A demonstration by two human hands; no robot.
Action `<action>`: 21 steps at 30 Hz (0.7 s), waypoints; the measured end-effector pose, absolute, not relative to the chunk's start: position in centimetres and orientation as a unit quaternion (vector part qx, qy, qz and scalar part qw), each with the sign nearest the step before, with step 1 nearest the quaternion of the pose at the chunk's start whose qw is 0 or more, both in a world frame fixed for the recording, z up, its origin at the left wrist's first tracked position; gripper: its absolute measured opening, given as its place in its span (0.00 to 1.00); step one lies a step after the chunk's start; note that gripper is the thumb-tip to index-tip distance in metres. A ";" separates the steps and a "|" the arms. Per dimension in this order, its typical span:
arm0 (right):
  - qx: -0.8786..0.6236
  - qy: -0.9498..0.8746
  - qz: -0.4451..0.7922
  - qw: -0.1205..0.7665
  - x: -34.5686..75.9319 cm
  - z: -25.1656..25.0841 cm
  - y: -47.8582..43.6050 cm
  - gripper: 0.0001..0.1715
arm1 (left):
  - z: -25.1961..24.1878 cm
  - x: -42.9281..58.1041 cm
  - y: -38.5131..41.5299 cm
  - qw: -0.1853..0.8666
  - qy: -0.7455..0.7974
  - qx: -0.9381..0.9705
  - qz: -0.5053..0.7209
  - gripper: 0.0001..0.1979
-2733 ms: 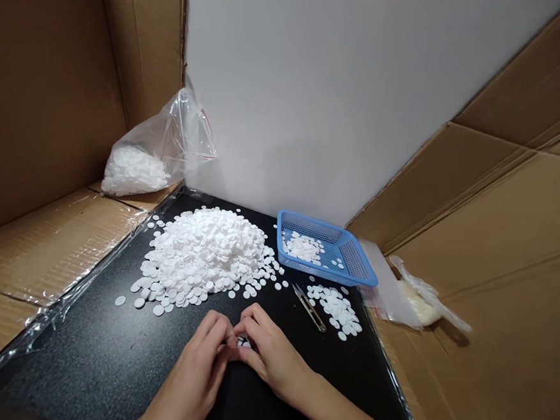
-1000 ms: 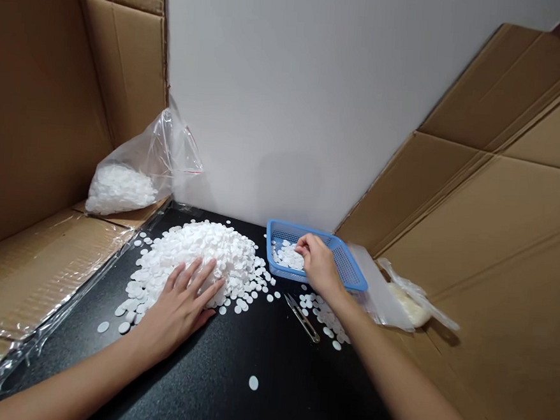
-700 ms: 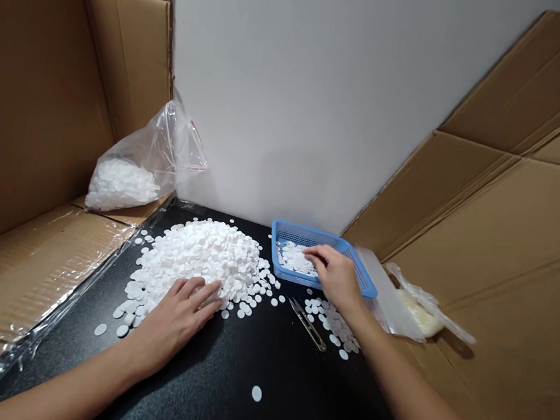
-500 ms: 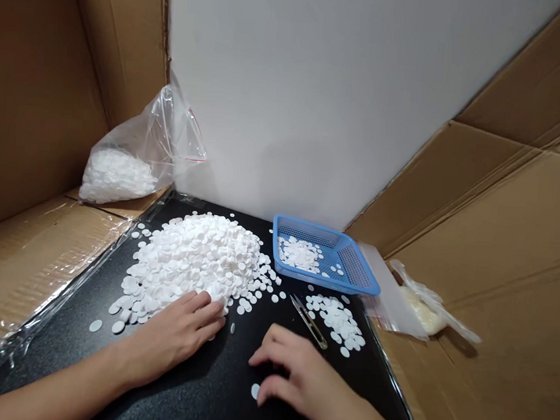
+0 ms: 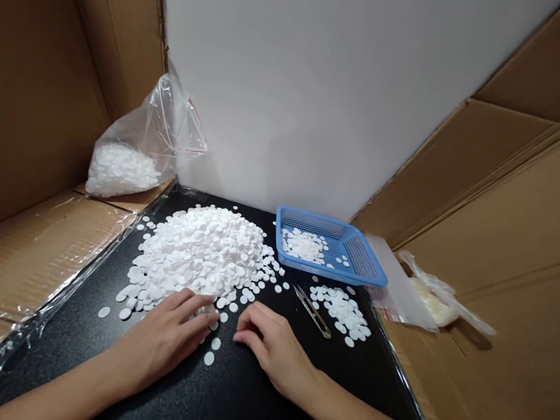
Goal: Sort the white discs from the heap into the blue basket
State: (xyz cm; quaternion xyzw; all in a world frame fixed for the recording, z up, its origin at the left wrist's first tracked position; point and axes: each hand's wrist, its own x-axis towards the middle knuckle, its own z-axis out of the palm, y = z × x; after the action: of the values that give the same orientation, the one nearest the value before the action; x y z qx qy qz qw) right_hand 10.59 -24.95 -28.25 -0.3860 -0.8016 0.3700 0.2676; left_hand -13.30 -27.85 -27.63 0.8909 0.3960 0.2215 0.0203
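A large heap of thin white discs (image 5: 205, 246) rises from the black tabletop. At its near edge lies my left hand (image 5: 173, 330), fingers stretched forward over a few discs and the palm hidden. Just to the right, my right hand (image 5: 270, 347) hovers low or rests on the black surface; its thumb and forefinger are bent, with a gap between them and no disc visible there. Two loose discs (image 5: 212, 351) lie between the hands, closer to the left one.
Thread snips (image 5: 313, 312) lie beyond my right hand, beside a smaller scatter of discs (image 5: 342, 313). Behind them stands a blue basket (image 5: 330, 274) holding some discs. A clear bag (image 5: 124, 170) of white pieces sits at the back left. Another bag (image 5: 434, 301) rests on cardboard at right.
My right hand has moved left and slightly forward, closer to my left hand. More loose discs now show beside my left fingers. The single disc near my right thumb no longer shows there.
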 end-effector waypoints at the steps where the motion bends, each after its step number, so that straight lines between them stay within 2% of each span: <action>1: -0.383 -0.796 0.377 0.278 10.2 -28.3 -24.5 0.12 | -27.5 -13.3 -27.7 0.037 0.408 0.884 0.225 0.13; 5: -0.370 -0.797 0.373 0.299 9.8 -28.6 -23.6 0.11 | -27.3 -13.8 -27.8 0.096 0.460 0.845 0.253 0.14; 9: -0.327 -0.818 0.353 0.314 10.4 -29.0 -24.2 0.11 | -27.4 -14.6 -29.3 0.109 0.510 0.802 0.293 0.14; 18: -0.246 -0.901 0.225 0.277 9.9 -29.2 -25.0 0.03 | -29.3 -11.8 -33.8 0.072 0.564 0.773 0.281 0.08; 21: -0.250 -0.901 0.233 0.267 10.4 -29.0 -25.1 0.06 | -30.6 -10.8 -34.5 0.037 0.549 0.792 0.265 0.10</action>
State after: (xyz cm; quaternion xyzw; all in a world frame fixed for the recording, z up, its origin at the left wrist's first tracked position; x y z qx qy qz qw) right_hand 10.37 -25.06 -28.97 -0.2497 -0.9012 0.2325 0.2673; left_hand -10.84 -34.46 -30.59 0.7920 0.5487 0.2652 0.0373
